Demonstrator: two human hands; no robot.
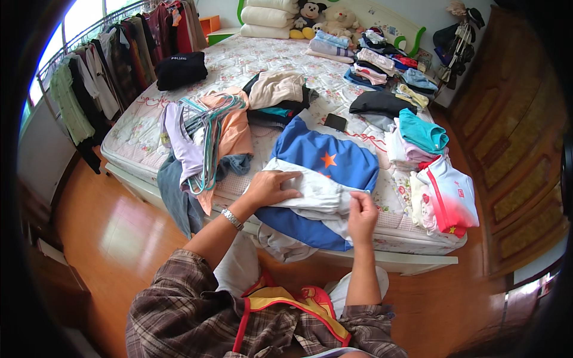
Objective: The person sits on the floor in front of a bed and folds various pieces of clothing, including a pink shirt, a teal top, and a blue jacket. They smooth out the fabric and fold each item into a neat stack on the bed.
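Observation:
A blue and white long-sleeved top (310, 142) with an orange star lies at the near edge of the bed. Its white sleeve (319, 194) is folded across the blue body. My left hand (271, 190), a metal watch at its wrist, rests on the sleeve's left part with fingers stretched out and thumb apart. Fingers closed in a pinch, my right hand (363, 213) grips the sleeve's right end. The lower blue part of the top reaches the mattress edge below both hands.
To the left lie hangers (215, 134) among loose clothes. Folded stacks (427, 140) line the right side, and a black phone (335, 122) lies beyond the top. A black folded garment (181, 70) sits at the far left. Clothes hang on a rack (113, 65) by the window.

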